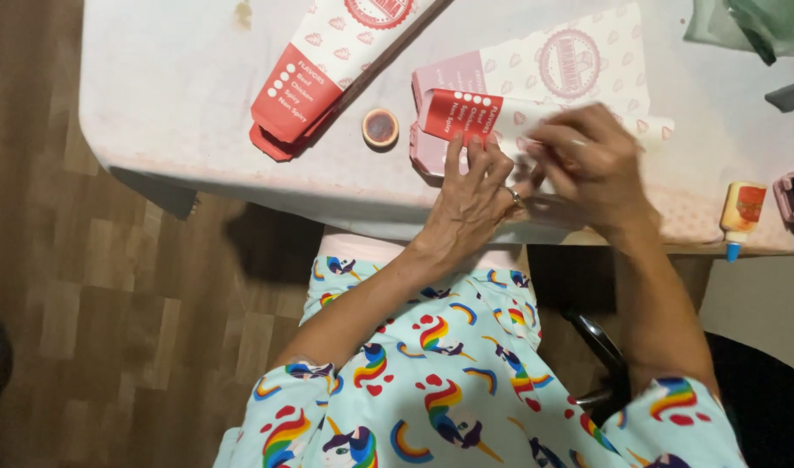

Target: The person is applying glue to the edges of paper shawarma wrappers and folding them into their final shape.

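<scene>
Left hand (471,195) pressed flat on a red-and-white paper carton (466,117) at the table's (180,104) near edge, right hand (588,160) pinching its flap, small tape roll (380,127) just beside.

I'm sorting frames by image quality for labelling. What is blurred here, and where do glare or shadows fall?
Head view: the right hand is smeared by motion blur, while the left hand is fairly sharp. The white table is bright and slightly washed out. A dark shadow lies on the wooden floor under the table's edge. The glue bottle is in focus.
</scene>
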